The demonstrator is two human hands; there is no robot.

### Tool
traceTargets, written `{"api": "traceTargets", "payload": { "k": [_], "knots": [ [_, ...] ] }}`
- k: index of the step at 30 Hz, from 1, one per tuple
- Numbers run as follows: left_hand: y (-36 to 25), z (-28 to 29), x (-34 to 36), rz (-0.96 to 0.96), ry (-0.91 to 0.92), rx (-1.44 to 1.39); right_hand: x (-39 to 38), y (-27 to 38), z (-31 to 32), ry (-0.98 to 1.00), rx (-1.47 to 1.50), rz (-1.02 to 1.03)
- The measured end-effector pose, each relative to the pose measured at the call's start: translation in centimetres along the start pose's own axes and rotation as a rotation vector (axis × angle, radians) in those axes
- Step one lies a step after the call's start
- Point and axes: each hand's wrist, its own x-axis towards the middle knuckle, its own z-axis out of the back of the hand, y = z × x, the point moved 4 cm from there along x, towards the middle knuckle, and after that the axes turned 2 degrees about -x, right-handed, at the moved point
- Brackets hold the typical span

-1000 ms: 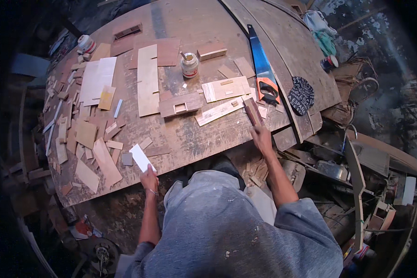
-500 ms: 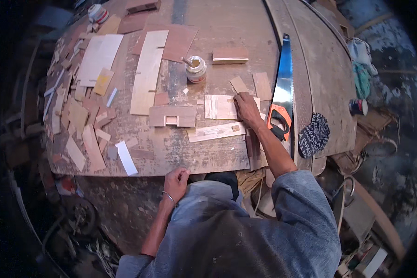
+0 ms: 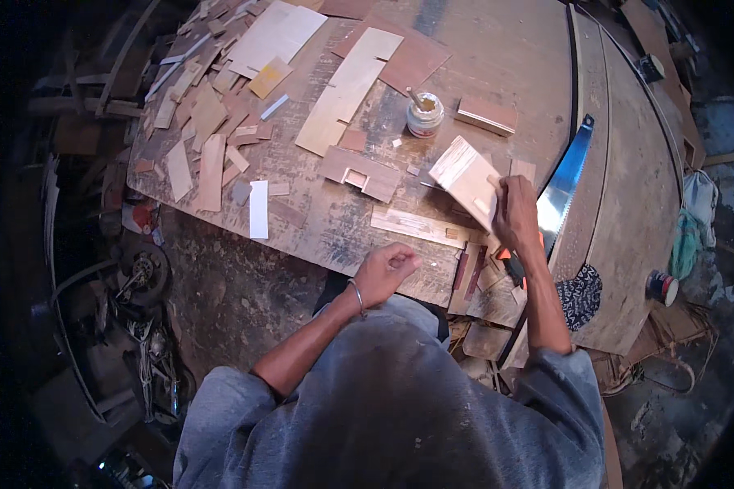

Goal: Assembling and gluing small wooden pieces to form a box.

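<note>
My right hand grips the right edge of a light wooden panel, which is raised and tilted above the table, with small blocks on its face. My left hand hovers over the front edge of the table, thumb and fingers curled together; anything inside them is hidden. Just beyond it lies a pale wood strip with a small block on it. A brown board with a rectangular cutout rests farther left. Behind the raised panel stands an open jar with a stick in it.
A handsaw with an orange-black handle lies right of my right hand, near a patterned cap. Several wood offcuts cover the table's left side. A long notched board and a brown block lie farther back.
My right hand has lifted the light panel off the table and tilted it. My left hand has risen from the table's edge toward the right. The whole view has turned.
</note>
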Motion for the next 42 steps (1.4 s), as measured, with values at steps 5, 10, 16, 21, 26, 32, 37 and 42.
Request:
{"api": "traceTargets", "payload": {
  "k": [5,10,16,21,26,32,37,42],
  "knots": [
    [-1.8,-0.9,-1.0,0.136,-0.056,-0.977,-5.0,11.3,0.7,0.077,0.324,-0.119],
    [-2.3,2.4,-2.4,0.025,-0.162,-0.915,-6.9,15.2,0.4,0.159,0.571,-0.210],
    [-2.8,5.3,-5.1,-0.128,-0.244,-0.327,-8.3,20.1,-0.4,0.016,0.692,-0.152],
    [-2.2,7.0,-9.2,-0.272,-0.365,0.098,-11.7,24.9,-5.2,-0.307,0.583,-0.344],
    [2.8,11.8,-12.0,-0.249,-0.310,-0.071,-13.7,30.3,-9.8,-0.275,0.689,-0.495],
    [8.8,13.9,-17.6,0.036,0.219,-0.211,-17.7,33.8,-15.3,-0.370,0.625,-0.759],
    [10.1,16.2,-19.0,0.269,0.239,-0.433,-16.8,35.7,-16.3,-0.204,0.619,-0.725],
    [9.7,17.5,-18.3,0.264,0.200,-0.649,-14.6,36.0,-16.6,0.113,0.710,-0.650]
  ]
}}
